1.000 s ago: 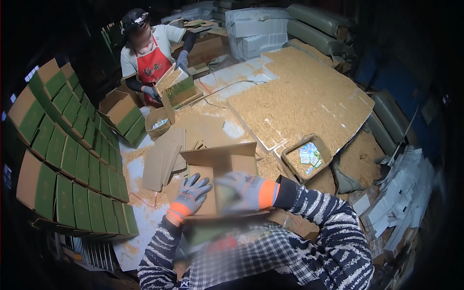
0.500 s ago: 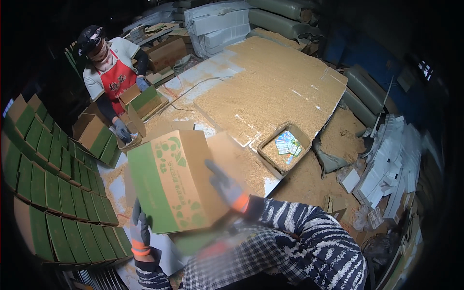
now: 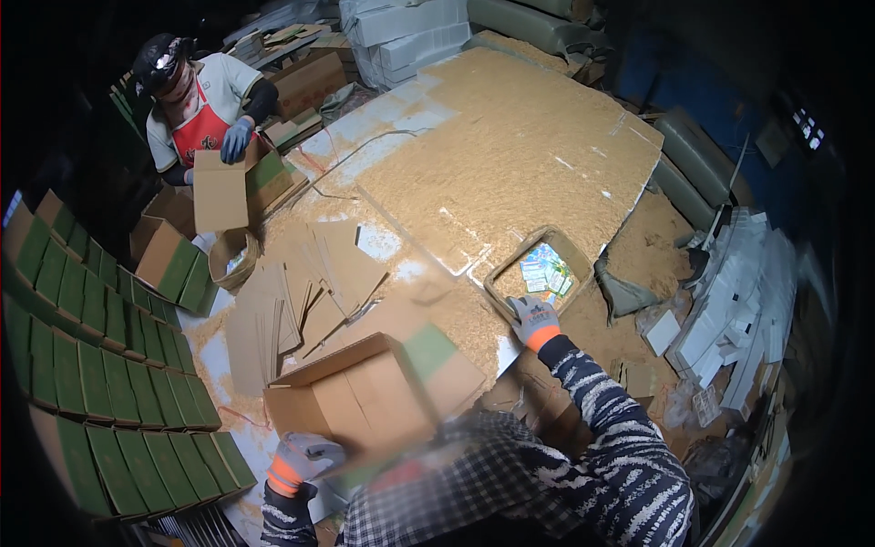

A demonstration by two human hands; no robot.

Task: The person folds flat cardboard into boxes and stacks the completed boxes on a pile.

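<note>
Cardboard box (image 3: 374, 401): open and tilted, low at centre in front of me, green patch on one side.
Left hand (image 3: 296, 460): my gloved fingers grip the box's lower corner.
Right hand (image 3: 533, 319): fingers spread, reaching at the rim of the tray (image 3: 499, 278) of packets (image 3: 545, 271).
Co-worker (image 3: 196, 100): folds another carton (image 3: 221, 190).

sawdust-strewn table (image 3: 510, 155) — cardboard sheets (image 3: 301, 292), packet box (image 3: 538, 273).
</note>
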